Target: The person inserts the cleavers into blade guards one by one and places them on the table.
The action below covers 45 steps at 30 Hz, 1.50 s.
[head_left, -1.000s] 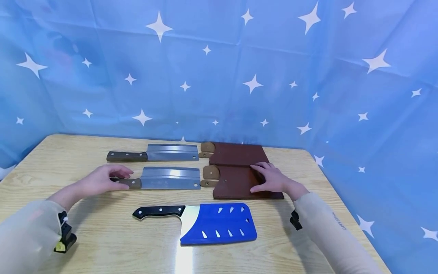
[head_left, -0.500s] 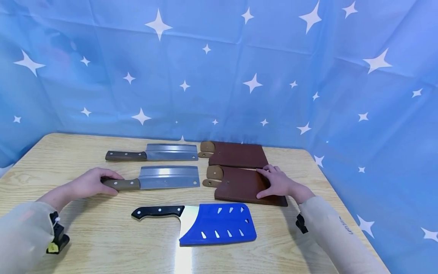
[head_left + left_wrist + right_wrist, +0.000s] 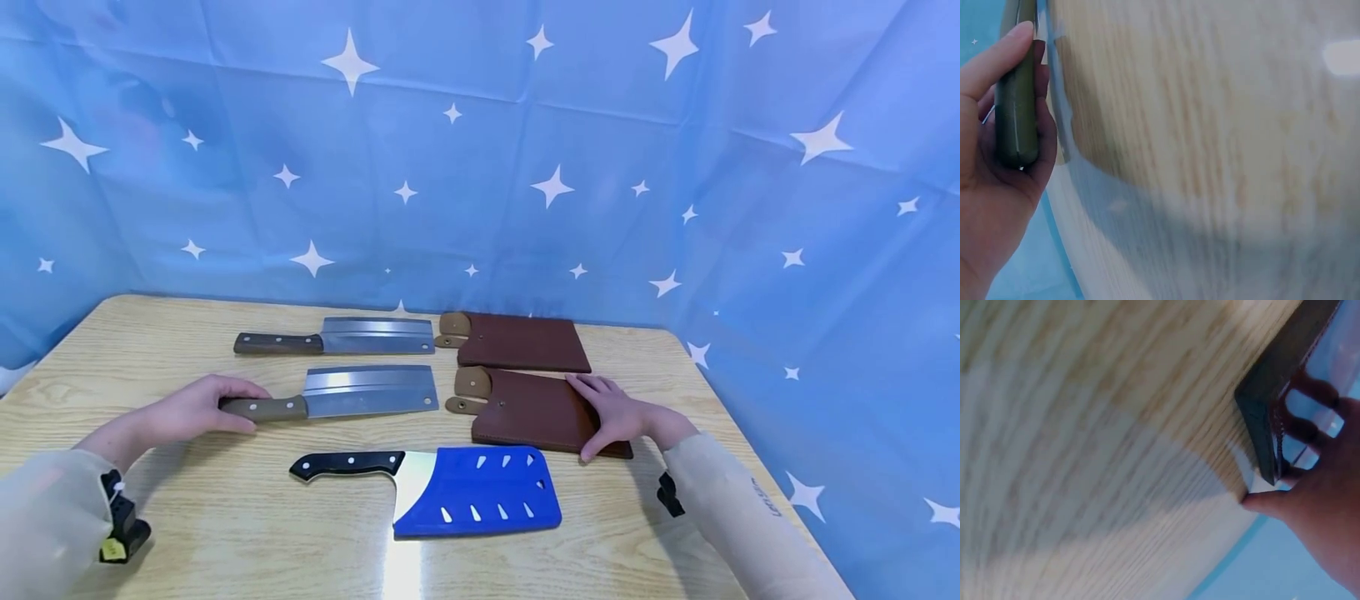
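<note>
My left hand (image 3: 197, 408) grips the wooden handle (image 3: 1016, 94) of the nearer steel cleaver (image 3: 371, 391), which lies flat on the table with its blade pointing right. To its right lies a brown leather sheath (image 3: 536, 410), strap end towards the blade. My right hand (image 3: 613, 414) holds the sheath's right end, fingers over its top and far edge, thumb at the near corner (image 3: 1260, 501). The sheath's edge (image 3: 1269, 394) rests on the wood.
A second steel cleaver (image 3: 337, 337) and a second brown sheath (image 3: 521, 343) lie further back. A black-handled cleaver in a blue plastic guard (image 3: 465, 490) lies nearer me. The wooden table (image 3: 225, 533) ends at a blue starred backdrop (image 3: 480, 167).
My left hand closed round the near cleaver's handle and drew it slightly left. My right hand slid the near sheath towards me, off the far sheath.
</note>
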Tool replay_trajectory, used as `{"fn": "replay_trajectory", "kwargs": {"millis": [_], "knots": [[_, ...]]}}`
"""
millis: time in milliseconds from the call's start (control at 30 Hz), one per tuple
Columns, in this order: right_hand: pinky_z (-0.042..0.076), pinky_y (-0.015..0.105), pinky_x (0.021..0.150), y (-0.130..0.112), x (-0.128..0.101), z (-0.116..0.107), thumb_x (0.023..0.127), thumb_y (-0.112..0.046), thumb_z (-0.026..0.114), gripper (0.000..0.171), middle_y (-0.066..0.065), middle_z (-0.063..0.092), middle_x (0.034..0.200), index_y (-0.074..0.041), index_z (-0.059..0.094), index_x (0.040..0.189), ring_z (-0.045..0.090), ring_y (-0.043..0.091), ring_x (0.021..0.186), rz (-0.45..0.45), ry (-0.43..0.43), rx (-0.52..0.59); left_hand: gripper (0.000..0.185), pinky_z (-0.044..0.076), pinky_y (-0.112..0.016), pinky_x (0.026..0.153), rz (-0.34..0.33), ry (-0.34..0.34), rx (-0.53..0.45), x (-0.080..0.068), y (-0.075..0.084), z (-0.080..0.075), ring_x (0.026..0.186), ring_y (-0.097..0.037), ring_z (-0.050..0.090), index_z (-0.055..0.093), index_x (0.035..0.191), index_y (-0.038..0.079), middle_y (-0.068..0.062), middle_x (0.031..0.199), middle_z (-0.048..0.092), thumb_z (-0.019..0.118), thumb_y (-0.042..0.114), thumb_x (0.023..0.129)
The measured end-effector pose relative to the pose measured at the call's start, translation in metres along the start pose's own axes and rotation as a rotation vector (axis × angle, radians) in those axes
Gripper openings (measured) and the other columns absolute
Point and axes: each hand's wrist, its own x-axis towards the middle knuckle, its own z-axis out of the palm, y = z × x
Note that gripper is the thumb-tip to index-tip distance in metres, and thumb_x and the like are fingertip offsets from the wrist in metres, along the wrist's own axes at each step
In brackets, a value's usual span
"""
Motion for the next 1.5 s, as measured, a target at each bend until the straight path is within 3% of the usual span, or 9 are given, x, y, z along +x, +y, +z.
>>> {"fn": "replay_trajectory", "kwargs": {"millis": [167,533,833,1067,1500], "knots": [[0.022,0.069,0.099,-0.003,-0.004,0.001,0.061,-0.051,0.082,0.124,0.026,0.009,0.151,-0.004,0.008,0.15,0.01,0.051,0.134,0.006,-0.001,-0.014,0.051,0.047,-0.022,0.078,-0.007,0.007,-0.007,-0.001,0.003,0.004,0.099,0.001,0.053,0.061,0.12,0.002,-0.018,0.121,0.06,0.073,0.03,0.08],[0.026,0.069,0.098,-0.007,-0.017,-0.002,0.065,-0.047,0.08,0.118,0.026,0.011,0.15,-0.004,0.011,0.15,0.009,0.05,0.133,0.024,0.052,0.044,0.049,0.048,-0.02,0.076,0.057,0.067,-0.038,-0.003,0.013,-0.004,0.094,0.014,0.049,0.061,0.121,0.002,-0.02,0.122,0.06,0.074,0.025,0.079],[0.026,0.069,0.097,-0.022,-0.017,-0.008,0.066,-0.044,0.081,0.115,0.027,0.011,0.151,-0.007,0.012,0.151,0.01,0.051,0.134,-0.003,0.051,0.031,0.047,0.046,-0.023,0.068,0.06,0.056,-0.05,0.005,0.029,-0.008,0.081,0.002,0.054,0.059,0.122,0.0,-0.016,0.114,0.064,0.072,0.019,0.081],[0.025,0.069,0.098,-0.03,-0.013,-0.013,0.067,-0.044,0.08,0.114,0.026,0.01,0.152,-0.009,0.01,0.151,0.01,0.05,0.135,-0.013,0.041,0.041,0.046,0.048,-0.022,0.072,0.096,0.047,-0.045,0.008,0.036,-0.006,0.087,0.006,0.054,0.06,0.121,-0.002,-0.02,0.118,0.062,0.072,0.016,0.08],[0.026,0.067,0.1,-0.042,-0.007,-0.018,0.068,-0.045,0.08,0.114,0.024,0.01,0.152,-0.009,0.011,0.151,0.01,0.047,0.136,-0.035,0.046,0.031,0.048,0.048,-0.022,0.073,0.086,0.012,-0.095,0.01,0.038,-0.005,0.088,0.005,0.054,0.059,0.123,-0.002,-0.022,0.122,0.059,0.072,0.017,0.081]]}}
